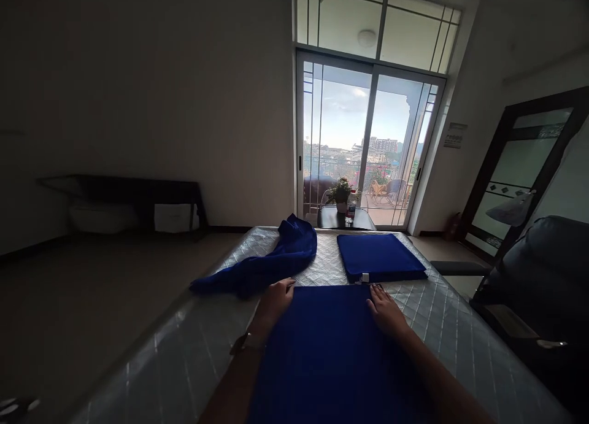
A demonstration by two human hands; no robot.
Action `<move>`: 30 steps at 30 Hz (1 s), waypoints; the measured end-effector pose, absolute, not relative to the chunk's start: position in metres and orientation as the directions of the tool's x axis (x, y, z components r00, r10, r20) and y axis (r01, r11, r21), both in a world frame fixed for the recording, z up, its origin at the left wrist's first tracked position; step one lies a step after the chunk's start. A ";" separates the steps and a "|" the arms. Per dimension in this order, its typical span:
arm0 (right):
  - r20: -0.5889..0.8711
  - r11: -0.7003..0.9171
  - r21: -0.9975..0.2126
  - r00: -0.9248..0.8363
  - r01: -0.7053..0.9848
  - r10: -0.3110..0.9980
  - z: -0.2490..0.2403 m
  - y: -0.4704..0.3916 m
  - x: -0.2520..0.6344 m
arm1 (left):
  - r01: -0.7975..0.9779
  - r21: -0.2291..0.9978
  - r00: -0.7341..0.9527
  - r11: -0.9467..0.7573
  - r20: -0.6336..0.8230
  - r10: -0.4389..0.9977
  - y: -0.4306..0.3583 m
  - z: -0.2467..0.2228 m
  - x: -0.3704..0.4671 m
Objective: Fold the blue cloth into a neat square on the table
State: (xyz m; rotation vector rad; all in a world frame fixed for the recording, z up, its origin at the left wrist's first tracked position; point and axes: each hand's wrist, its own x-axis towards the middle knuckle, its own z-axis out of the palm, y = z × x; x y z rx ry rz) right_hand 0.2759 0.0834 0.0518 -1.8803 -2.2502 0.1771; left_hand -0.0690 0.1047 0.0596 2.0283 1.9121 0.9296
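A blue cloth (329, 350) lies flat and smooth in front of me, running toward the lower edge of the view. At its far left corner my left hand (275, 302) has its bent fingers closed on the edge; the fingertips are partly hidden. My right hand (386, 310) rests on the far right corner with its fingers stretched out flat. Just beyond lies a neatly folded blue cloth (381, 256) with a small white tag (365, 278) at its near edge. A crumpled blue cloth (276, 258) is heaped at the far left.
All the cloths lie on a silvery quilted table cover (442, 313). Behind it a small dark table (329, 218) carries a potted plant (341, 194) and a bottle (350, 212), before sliding glass doors (335, 129). A black chair (547, 270) stands at the right.
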 end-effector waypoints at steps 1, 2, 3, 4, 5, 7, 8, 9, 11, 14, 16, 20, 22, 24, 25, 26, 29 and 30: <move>0.074 0.174 -0.214 -0.162 0.961 0.984 0.050 0.083 0.277 | 0.834 0.528 -0.003 -0.160 0.295 0.955 0.104 0.058 -0.062; 0.068 0.165 -0.211 -0.154 0.963 0.986 0.049 0.083 0.277 | 0.843 0.508 0.029 -0.179 0.288 0.957 0.104 0.055 -0.055; 0.061 0.156 -0.210 -0.147 0.965 0.987 0.049 0.083 0.278 | 0.851 0.489 0.058 -0.194 0.279 0.958 0.103 0.052 -0.048; 0.053 0.148 -0.209 -0.140 0.967 0.989 0.049 0.083 0.278 | 0.858 0.471 0.081 -0.205 0.270 0.959 0.101 0.048 -0.042; 0.046 0.143 -0.209 -0.136 0.967 0.990 0.050 0.084 0.278 | 0.865 0.456 0.096 -0.210 0.260 0.961 0.099 0.044 -0.038; 0.035 0.143 -0.209 -0.139 0.967 0.990 0.050 0.085 0.280 | 0.884 0.413 0.126 -0.220 0.243 0.962 0.096 0.036 -0.033; 0.034 0.145 -0.210 -0.141 0.967 0.989 0.050 0.085 0.281 | 0.897 0.380 0.141 -0.226 0.238 0.961 0.096 0.032 -0.034; 0.035 0.145 -0.213 -0.140 0.966 0.989 0.050 0.086 0.282 | 0.912 0.341 0.153 -0.229 0.235 0.960 0.096 0.029 -0.035; 0.043 0.135 -0.224 -0.128 0.965 0.991 0.050 0.087 0.286 | 0.941 0.258 0.158 -0.219 0.237 0.959 0.097 0.024 -0.038; 0.064 0.126 -0.235 -0.114 0.964 0.991 0.050 0.088 0.290 | 0.966 0.174 0.145 -0.191 0.249 0.958 0.099 0.019 -0.041; 0.103 0.148 -0.223 -0.128 0.963 0.986 0.050 0.087 0.291 | 0.970 0.125 0.172 -0.207 0.247 0.954 0.099 0.017 -0.040; 0.166 0.256 -0.232 -0.221 0.938 0.961 0.052 0.085 0.290 | 0.964 0.077 0.229 -0.255 0.250 0.941 0.096 0.019 -0.037; 0.132 0.260 -0.273 -0.232 0.926 0.964 0.052 0.084 0.291 | 0.971 0.086 0.203 -0.225 0.211 0.956 0.095 0.027 -0.036; 0.093 0.236 -0.303 -0.218 0.923 0.972 0.052 0.085 0.292 | 0.983 0.094 0.140 -0.155 0.150 0.979 0.096 0.037 -0.034; 0.084 0.229 -0.310 -0.213 0.923 0.973 0.051 0.085 0.293 | 0.988 0.095 0.105 -0.118 0.131 0.986 0.097 0.043 -0.030; 0.081 0.228 -0.314 -0.213 0.922 0.974 0.051 0.086 0.293 | 0.991 0.093 0.081 -0.093 0.128 0.988 0.098 0.048 -0.024; 0.088 0.233 -0.321 -0.216 0.918 0.972 0.049 0.087 0.293 | 0.989 0.086 0.103 -0.121 0.189 0.976 0.101 0.058 0.019; 0.091 0.234 -0.322 -0.216 0.917 0.972 0.048 0.088 0.293 | 0.983 0.087 0.141 -0.163 0.219 0.966 0.101 0.058 0.041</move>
